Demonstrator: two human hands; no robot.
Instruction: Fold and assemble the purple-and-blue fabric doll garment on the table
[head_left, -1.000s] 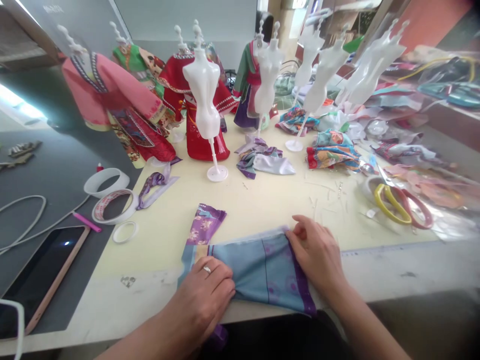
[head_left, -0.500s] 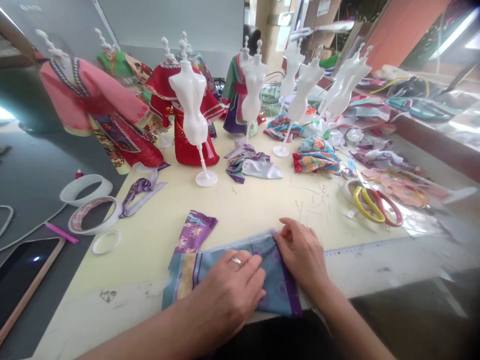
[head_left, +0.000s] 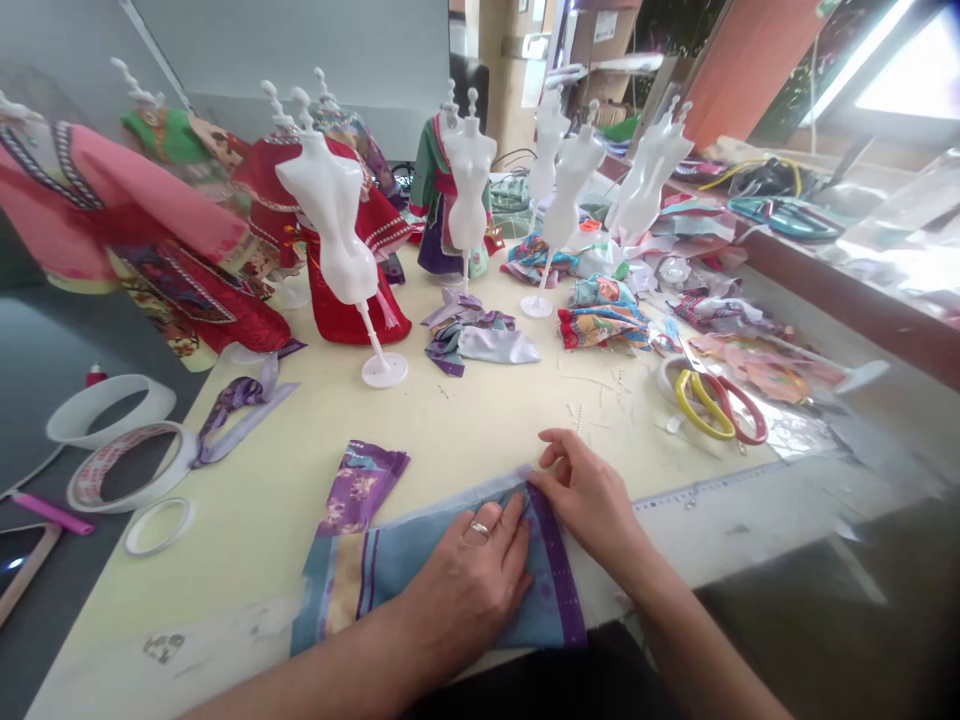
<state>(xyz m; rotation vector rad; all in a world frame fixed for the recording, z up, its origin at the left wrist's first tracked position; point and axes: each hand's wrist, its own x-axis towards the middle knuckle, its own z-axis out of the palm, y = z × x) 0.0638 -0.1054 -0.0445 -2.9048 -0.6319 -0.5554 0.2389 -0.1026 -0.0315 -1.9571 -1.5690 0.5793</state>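
A blue fabric piece [head_left: 412, 560] with purple and tan bands lies at the table's near edge, a pale strip along its upper edge. My left hand [head_left: 480, 570], wearing a ring, rests flat on it, fingers stretched toward the upper right corner. At that corner my right hand [head_left: 581, 490] has its thumb and a curled finger on the edge, the index finger raised; its grip is partly hidden. A purple floral fabric piece [head_left: 360, 485] adjoins the blue cloth at upper left.
White mini mannequins [head_left: 330, 220] and dressed ones, such as one in a red dress [head_left: 345, 310], stand behind. Tape rolls [head_left: 135, 465] lie left, scissors [head_left: 712, 405] right, near a ruler [head_left: 697, 490]. Fabric scraps [head_left: 607, 315] are piled at the back right.
The view has shifted, so the table things sit further left. My left fingers have stretched out flatter and moved up toward the corner by my right thumb.
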